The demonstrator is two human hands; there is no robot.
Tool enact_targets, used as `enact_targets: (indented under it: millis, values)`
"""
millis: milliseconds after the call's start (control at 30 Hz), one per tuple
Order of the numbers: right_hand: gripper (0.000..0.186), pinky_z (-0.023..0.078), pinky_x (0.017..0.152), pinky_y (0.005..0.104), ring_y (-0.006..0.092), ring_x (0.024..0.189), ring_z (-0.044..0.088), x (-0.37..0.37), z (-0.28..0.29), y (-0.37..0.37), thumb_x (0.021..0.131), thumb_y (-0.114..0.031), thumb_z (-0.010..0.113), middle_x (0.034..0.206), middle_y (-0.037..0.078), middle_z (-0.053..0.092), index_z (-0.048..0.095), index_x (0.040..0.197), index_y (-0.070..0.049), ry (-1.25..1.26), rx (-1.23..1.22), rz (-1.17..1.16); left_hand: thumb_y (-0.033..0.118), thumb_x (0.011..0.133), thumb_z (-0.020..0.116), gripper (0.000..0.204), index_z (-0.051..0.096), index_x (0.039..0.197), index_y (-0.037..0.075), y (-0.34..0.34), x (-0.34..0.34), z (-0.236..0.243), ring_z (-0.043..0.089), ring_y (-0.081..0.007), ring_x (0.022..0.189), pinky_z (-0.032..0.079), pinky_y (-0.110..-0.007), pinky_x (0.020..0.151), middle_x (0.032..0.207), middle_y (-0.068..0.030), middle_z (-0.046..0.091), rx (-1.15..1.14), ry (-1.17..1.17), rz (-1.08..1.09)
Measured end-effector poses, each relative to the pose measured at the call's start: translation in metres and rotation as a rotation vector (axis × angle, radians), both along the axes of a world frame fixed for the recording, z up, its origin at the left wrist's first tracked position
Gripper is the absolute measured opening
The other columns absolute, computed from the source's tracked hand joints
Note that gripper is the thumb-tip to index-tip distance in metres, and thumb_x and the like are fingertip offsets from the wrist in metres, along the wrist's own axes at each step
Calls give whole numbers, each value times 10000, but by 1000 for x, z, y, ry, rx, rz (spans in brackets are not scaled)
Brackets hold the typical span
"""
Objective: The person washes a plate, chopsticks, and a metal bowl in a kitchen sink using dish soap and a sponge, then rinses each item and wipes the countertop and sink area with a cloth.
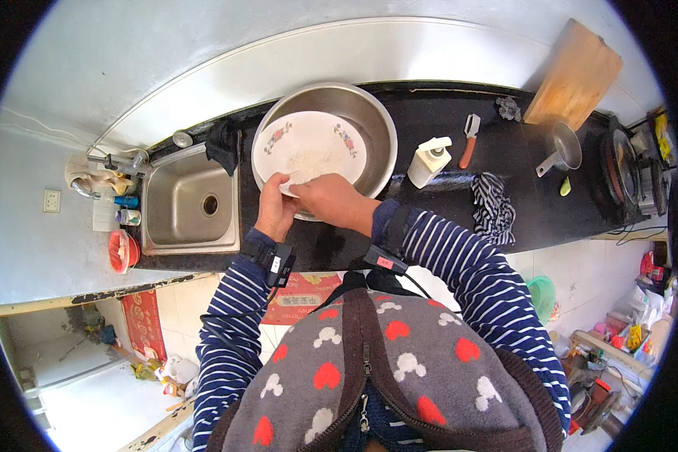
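Near the middle of the counter, a white floral plate rests tilted inside a large steel basin, with something pale and unclear on its lower part. My left hand grips the plate's near-left rim, thumb upward. My right hand is closed at the same near edge, its fingertips beside the left thumb and partly hidden. Just right of the basin stand a white pump bottle and a red-handled peeler or blade, lying flat.
A steel sink is at the left, beside a red basket. On the right of the black counter are a striped cloth, a small pan, a green piece, dark cookware and a wooden board.
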State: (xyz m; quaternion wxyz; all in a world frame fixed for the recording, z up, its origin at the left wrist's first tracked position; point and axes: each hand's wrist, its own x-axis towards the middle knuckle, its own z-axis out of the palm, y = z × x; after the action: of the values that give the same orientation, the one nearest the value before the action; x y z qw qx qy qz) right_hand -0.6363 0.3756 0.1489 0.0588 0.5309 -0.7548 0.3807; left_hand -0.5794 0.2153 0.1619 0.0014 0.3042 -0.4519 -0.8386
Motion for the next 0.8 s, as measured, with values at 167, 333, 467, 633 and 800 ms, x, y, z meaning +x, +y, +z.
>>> enact_targets:
  millis: [167, 333, 467, 633, 800]
  values:
    - [143, 551, 686, 474, 362, 739, 697, -27, -18, 45, 818, -169, 649, 758, 148, 685, 659, 918, -67, 219, 78, 125, 94, 897, 448, 596, 326, 1456, -74, -12, 12, 6, 560, -445, 1251, 533, -608, 974, 1403, -280, 494, 42, -64, -4]
    - [182, 543, 752, 460, 341, 818, 693, -54, -14, 64, 825, -170, 649, 800, 154, 682, 638, 973, -63, 356, -96, 210, 88, 887, 459, 604, 332, 1447, -101, -36, 8, 24, 546, -454, 1264, 527, -605, 1008, 1413, -285, 486, -52, -61, -154]
    - [167, 543, 699, 476, 356, 774, 691, -18, 4, 22, 836, -153, 634, 781, 143, 681, 635, 974, -58, 133, 40, 131, 133, 899, 496, 568, 398, 1417, -77, -14, 6, 8, 597, -402, 1200, 553, -555, 975, 1359, -255, 542, 101, 77, -138]
    - [153, 534, 638, 482, 362, 725, 690, -1, 5, 24, 871, -180, 611, 737, 115, 672, 637, 973, -69, 36, 9, 85, 104, 892, 497, 577, 386, 1430, -70, 4, 8, -13, 610, -389, 1191, 551, -541, 961, 1354, -227, 552, 99, 32, 66]
    - [427, 408, 1095, 420, 330, 1319, 525, -40, -9, 79, 961, -354, 622, 1312, 229, 610, 612, 1268, -57, 150, 320, 42, 80, 893, 478, 677, 255, 1523, -23, -13, 8, -5, 500, -427, 1320, 491, -597, 1044, 1457, -247, 454, -19, -22, -18]
